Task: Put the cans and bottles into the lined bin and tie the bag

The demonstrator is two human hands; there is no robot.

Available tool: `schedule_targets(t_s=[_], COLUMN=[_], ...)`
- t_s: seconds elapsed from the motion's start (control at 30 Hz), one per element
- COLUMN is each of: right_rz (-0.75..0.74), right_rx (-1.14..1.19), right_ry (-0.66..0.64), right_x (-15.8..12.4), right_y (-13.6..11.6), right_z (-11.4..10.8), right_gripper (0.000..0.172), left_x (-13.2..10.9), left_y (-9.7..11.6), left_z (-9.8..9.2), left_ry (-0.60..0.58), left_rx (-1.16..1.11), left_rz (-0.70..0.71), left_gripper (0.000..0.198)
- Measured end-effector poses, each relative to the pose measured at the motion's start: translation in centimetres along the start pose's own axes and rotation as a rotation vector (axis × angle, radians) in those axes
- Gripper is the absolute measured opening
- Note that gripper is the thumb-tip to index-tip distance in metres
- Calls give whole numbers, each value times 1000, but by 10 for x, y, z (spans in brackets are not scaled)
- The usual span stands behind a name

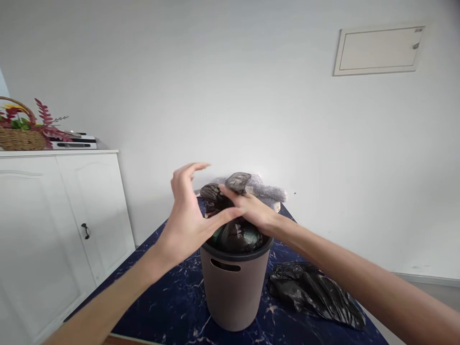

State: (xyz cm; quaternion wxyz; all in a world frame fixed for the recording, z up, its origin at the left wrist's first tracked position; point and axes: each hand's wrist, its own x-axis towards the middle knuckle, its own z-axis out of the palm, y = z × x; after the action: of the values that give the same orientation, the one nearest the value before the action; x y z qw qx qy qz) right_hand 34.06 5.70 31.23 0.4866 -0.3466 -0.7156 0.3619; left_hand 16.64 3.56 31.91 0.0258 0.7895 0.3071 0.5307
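Observation:
A black garbage bag (240, 235), filled and gathered at its top, sits in the mouth of a brown-grey trash can (235, 292) with a dark rim. My right hand (253, 208) is closed around the bag's gathered neck, with tufts of thin plastic sticking out above it. To the left, my left hand (187, 211) is open, fingers curved and spread from the thumb, which reaches across in front of the bag near my right hand. Whether the left thumb touches the bag I cannot tell.
The can stands on a dark blue marbled table (168, 292). Another black plastic bag (316, 292) lies crumpled at right. A grey plush toy (271, 191) rests behind, against the wall. At left stands a white cabinet (61, 230) bearing a flower basket (21, 138).

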Motion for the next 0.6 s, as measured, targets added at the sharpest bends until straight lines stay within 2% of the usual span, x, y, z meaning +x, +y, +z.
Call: schedule_targets(t_s=[0.03,0.1,0.17,0.2,0.27,0.37,0.47,0.6], right_rz=[75,210,261,241,135,-6,35,76], right_rx=[59,111,89,72,44,21,-11,27], right_ry=[39,93,109,107,80,36,45,-49], right_x=[0,-1,-2,-2,-1,-2,-5,-9], right_y=[-3,-11,-17,-18,-19,-14,-9,-8], right_z=[-2,-5,-6,-7,-9,-15,-24,-37], right_gripper=[33,40,39,36,30,28,30,33], left_x=[-6,-13,-11,-8,0,9,12,15], left_y=[-5,-14,-20,-21,-21,-19,-21,-27], left_z=[4,12,22,26,32,35,33,31], left_ry=[12,-113,-248,-270,-262,-312,-359,-367], left_rx=[-39,-172,-339,-409,-506,-549,-475,-363], left_rz=[-107,-309,-444,-477,-469,-373,-347,-308], left_gripper=[100,112,110,107,95,61,39,14])
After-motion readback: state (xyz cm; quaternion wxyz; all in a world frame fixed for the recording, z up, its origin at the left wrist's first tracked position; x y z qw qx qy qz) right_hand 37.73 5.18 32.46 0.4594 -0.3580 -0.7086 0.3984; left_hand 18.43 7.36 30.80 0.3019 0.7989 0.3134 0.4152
